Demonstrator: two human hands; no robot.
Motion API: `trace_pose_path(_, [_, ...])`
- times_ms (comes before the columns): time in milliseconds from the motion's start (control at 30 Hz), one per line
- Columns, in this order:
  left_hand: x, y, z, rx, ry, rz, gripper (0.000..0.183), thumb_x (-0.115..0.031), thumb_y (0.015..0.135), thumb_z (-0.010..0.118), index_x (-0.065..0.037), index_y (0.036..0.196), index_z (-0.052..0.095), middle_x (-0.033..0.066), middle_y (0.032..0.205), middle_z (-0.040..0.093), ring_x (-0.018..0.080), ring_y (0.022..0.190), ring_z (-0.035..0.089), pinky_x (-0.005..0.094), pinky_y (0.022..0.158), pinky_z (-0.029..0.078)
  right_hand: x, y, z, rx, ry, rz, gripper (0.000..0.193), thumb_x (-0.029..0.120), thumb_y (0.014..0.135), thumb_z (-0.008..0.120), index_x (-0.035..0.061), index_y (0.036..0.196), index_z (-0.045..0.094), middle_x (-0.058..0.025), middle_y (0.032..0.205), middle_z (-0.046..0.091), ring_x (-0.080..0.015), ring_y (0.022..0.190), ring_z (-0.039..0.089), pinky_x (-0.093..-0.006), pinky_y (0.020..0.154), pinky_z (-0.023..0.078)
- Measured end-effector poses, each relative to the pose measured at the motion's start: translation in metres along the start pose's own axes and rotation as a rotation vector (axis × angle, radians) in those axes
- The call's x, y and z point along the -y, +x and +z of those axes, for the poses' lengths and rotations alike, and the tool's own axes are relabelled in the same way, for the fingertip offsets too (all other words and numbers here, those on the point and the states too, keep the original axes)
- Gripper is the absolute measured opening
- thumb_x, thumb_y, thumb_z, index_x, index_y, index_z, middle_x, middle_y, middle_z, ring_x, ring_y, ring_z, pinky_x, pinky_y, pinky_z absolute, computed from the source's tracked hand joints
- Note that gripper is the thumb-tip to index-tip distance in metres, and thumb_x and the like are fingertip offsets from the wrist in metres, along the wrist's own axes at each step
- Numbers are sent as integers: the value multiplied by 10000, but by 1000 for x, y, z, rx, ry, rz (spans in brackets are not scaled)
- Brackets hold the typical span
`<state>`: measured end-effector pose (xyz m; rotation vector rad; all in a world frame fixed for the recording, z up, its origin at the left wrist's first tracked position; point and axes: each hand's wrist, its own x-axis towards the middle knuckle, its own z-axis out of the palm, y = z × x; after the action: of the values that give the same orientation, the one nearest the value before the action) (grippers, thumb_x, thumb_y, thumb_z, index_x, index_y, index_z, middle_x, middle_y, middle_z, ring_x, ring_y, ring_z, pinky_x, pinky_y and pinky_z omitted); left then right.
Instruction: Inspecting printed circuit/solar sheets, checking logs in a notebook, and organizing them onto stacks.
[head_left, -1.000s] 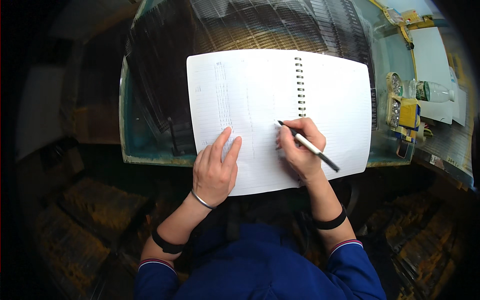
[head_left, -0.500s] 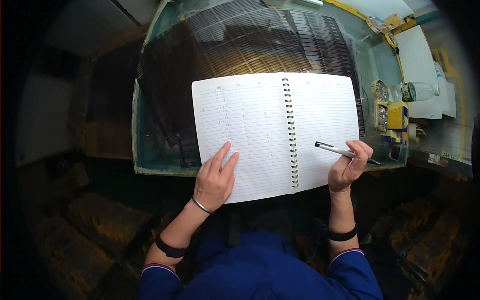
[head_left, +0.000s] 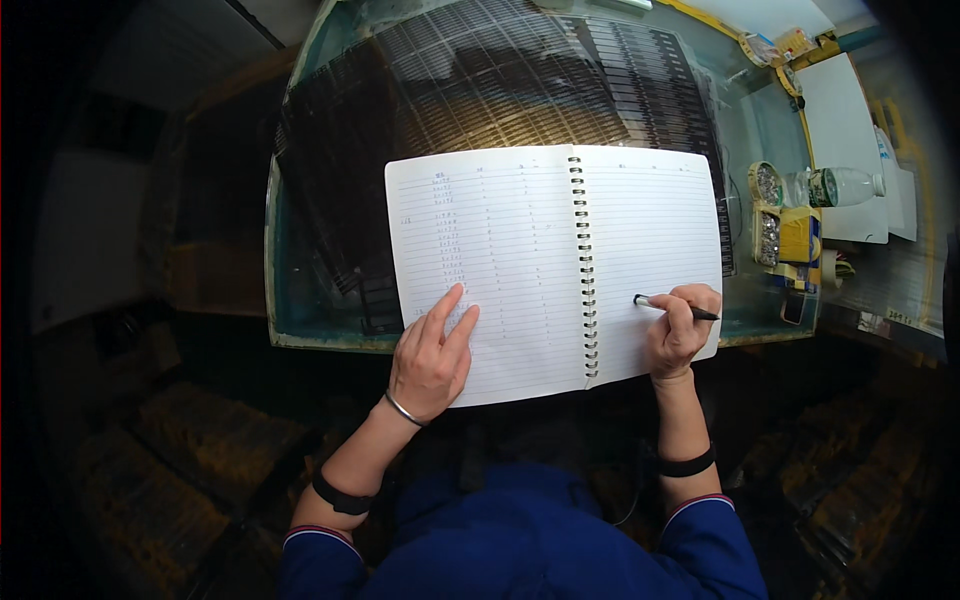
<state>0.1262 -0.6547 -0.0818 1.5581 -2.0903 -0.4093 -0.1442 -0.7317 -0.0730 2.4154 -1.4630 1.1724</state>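
Observation:
A spiral-bound notebook [head_left: 640, 240] lies open, its left page filled with handwritten columns and its right page mostly bare ruled lines. My left hand [head_left: 432, 360] rests on the lower part of the left page, fingers apart, two of them stretched over the writing. Over the lower right page, my right hand [head_left: 683, 328] grips a pen [head_left: 703, 314]. The pen slants across the fingers, its dark tapered end pointing right and its other end toward the spiral binding. Some fingers of the right hand are curled out of sight.
Behind the notebook, dark sheets printed with fine grids [head_left: 480, 75] cover a glass-topped table [head_left: 283, 300]. To the right are a clear plastic bottle [head_left: 850, 186] on its side, small tubs of metal bits [head_left: 767, 235], a yellow box [head_left: 797, 237] and white paper [head_left: 838, 130].
My right hand has shifted slightly left and in over the page, and the pen has turned within its fingers. My left hand stays in place.

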Motion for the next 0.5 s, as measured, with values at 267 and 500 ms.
trace_pose_path(267, [2, -1, -5, -14, -118, -29, 357, 42, 650, 568, 12, 1005, 546, 184, 1096, 475, 188, 577, 511, 286, 591, 449, 1, 15, 0, 67, 11, -16, 134, -53, 517, 477, 37, 607, 518, -62, 620, 427, -231, 662, 425, -325, 624, 370])
trace_pose_path(500, [14, -27, -33, -224, -238, -131, 77, -4, 633, 646, -28, 613, 575, 35, 501, 475, 140, 421, 449, 232, 396, 347, 9, 40, -20, 420, 127, 130, 134, -89, 566, 471, 36, 601, 502, -83, 608, 461, -237, 645, 437, -322, 583, 363])
